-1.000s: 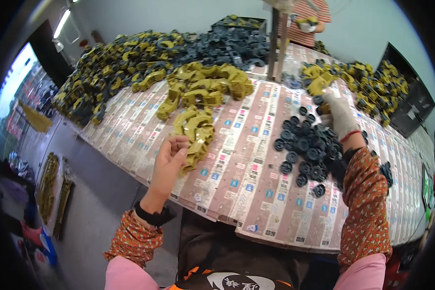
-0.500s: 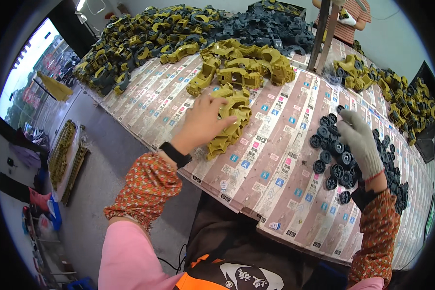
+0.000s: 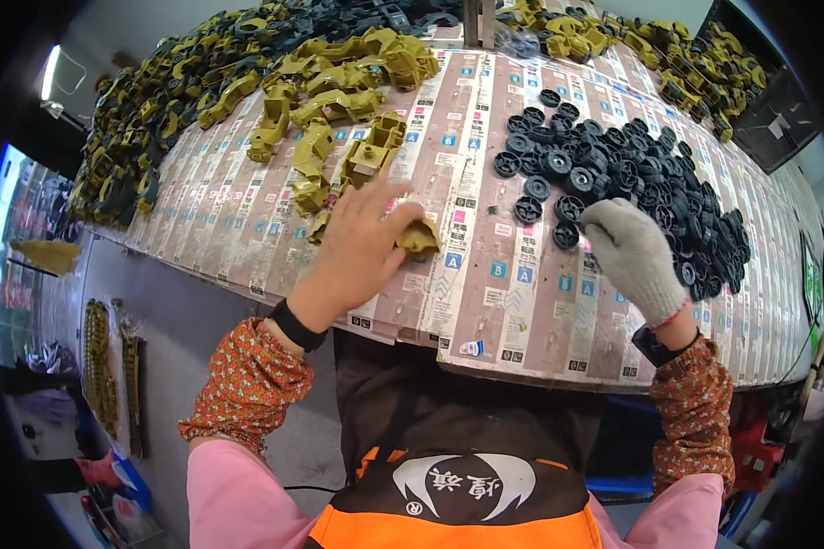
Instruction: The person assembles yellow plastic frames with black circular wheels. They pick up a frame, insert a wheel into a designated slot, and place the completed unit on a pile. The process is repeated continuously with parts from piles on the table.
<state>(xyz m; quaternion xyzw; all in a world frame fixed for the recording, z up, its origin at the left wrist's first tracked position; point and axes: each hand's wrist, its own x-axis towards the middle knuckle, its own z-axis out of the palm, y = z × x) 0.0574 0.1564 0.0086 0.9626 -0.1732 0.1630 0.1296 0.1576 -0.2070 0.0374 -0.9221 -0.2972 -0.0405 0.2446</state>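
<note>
My bare left hand (image 3: 357, 242) is over a group of yellow plastic toy car bodies (image 3: 373, 151), its fingers and thumb apart. One yellow body part (image 3: 418, 238) shows just beside the thumb, partly covered by the hand. My right hand (image 3: 634, 254), in a pale knit glove, is at the near left side of a heap of black toy wheels (image 3: 627, 178). Its fingers are curled in, and the fingertips are beside a black wheel (image 3: 569, 209); whatever they hold is hidden.
A big pile of yellow and dark toy parts (image 3: 169, 101) covers the table's far left. More yellow parts (image 3: 696, 69) lie at the far right, near a dark box (image 3: 778, 119). A post (image 3: 479, 23) rises at the back. The table's front edge (image 3: 522, 373) runs before my apron.
The view has swung, so the table sits higher and the person across it is out of sight. My gloved hand has shifted to the heap's near side, its fingers more curled. My left hand stays over the yellow bodies.
</note>
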